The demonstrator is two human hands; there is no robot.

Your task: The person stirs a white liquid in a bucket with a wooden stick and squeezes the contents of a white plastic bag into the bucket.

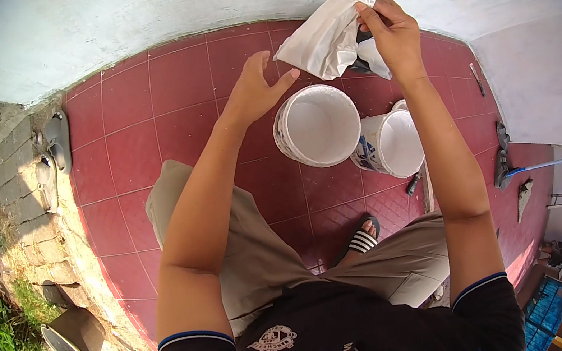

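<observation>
My right hand (388, 29) pinches the upper edge of a pale, crumpled bag (327, 36), which hangs above the red tiles near the wall. Fingers apart and holding nothing, my left hand (261, 90) is just left of the bag's lower corner. Below the bag stands a white bucket (318, 126) with whitish material inside. To its right, a second white bucket (400, 144) leans or sits at an angle, with a pale inside too. Dark and white items behind the bag are partly hidden by it and my right hand.
Red floor tiles (136, 153) run up to the pale wall (149, 21). Grey sandals (59, 142) lie at the left edge. A blue-handled tool (555, 163) and a rag (524, 199) are at the right. A large pot (77, 340) stands by the grass.
</observation>
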